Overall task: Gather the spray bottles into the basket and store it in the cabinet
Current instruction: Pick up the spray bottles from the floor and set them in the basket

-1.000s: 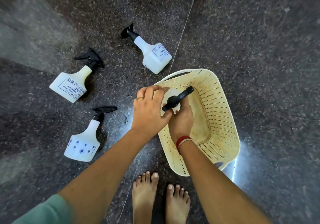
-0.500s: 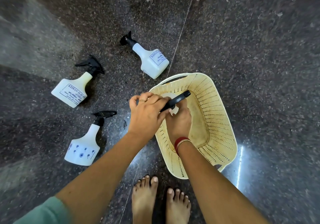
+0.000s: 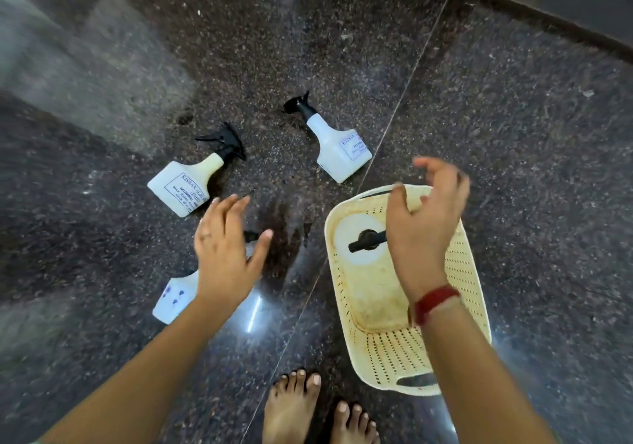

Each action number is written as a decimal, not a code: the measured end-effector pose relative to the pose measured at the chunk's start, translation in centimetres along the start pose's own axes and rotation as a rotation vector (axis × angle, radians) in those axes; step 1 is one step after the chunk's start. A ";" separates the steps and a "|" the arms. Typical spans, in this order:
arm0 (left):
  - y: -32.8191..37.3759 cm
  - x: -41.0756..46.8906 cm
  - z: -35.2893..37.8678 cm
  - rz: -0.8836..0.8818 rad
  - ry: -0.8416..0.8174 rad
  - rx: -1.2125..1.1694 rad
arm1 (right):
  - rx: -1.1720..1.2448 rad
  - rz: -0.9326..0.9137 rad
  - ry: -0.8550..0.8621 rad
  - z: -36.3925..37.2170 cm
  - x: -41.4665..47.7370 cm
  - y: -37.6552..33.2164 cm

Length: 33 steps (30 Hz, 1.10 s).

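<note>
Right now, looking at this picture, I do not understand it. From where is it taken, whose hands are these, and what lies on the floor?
The camera sits on a person's head and looks down, so you see their own arms and bare feet. Both hands are open and hold nothing. The left hand hovers over a flower-printed spray bottle lying on the dark stone floor. The right hand is above a cream basket, where one bottle already stands. Two labelled bottles, one at left and one farther back, also lie on the floor.
</note>
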State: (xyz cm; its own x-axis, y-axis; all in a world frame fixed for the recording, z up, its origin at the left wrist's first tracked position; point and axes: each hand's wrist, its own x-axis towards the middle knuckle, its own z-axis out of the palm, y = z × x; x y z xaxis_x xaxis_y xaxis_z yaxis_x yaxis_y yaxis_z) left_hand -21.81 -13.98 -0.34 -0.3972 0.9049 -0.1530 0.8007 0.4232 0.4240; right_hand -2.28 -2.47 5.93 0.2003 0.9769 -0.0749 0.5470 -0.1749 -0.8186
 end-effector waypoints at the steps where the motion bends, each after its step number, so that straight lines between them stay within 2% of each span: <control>1: -1.6 -0.5 0.0 -0.024 -0.046 0.048 | -0.020 -0.064 -0.052 1.3 1.2 -0.8; 4: -4.7 -1.3 1.1 -0.034 -0.153 0.149 | -0.230 -0.124 -0.318 6.2 5.1 -1.5; 7: -5.4 -0.6 2.3 -0.020 -0.150 0.147 | -0.590 -0.101 -0.609 11.5 8.1 -1.1; 10: -4.9 0.7 3.4 0.001 -0.131 0.162 | -0.876 -0.123 -0.739 15.5 10.1 -0.2; 12: -4.9 1.5 4.0 -0.016 -0.130 0.180 | -0.953 -0.043 -0.772 17.1 11.0 0.5; 15: -5.8 2.2 4.4 -0.049 -0.139 0.199 | -1.026 0.065 -0.755 19.1 11.9 1.2; 20: -8.7 1.6 4.9 -0.117 -0.197 0.268 | -1.004 0.038 -0.663 20.5 12.2 1.6; 23: -9.8 0.5 5.2 -0.194 -0.269 0.321 | -0.843 -0.035 -0.586 19.2 11.8 0.8; 28: -10.9 -1.5 5.6 -0.283 -0.444 0.486 | -0.541 -0.328 -0.396 12.9 11.3 -2.2; 33: -10.3 -2.2 5.3 -0.315 -0.486 0.550 | -0.159 -0.365 -0.130 2.7 10.0 -4.2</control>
State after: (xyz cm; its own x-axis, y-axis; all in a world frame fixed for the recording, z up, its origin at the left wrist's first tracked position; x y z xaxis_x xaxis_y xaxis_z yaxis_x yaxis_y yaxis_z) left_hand -26.83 -20.07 -9.11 -0.5027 0.6045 -0.6179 0.8403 0.5094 -0.1853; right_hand -4.81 8.34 7.09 -0.1283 0.9839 0.1243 0.6838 0.1785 -0.7075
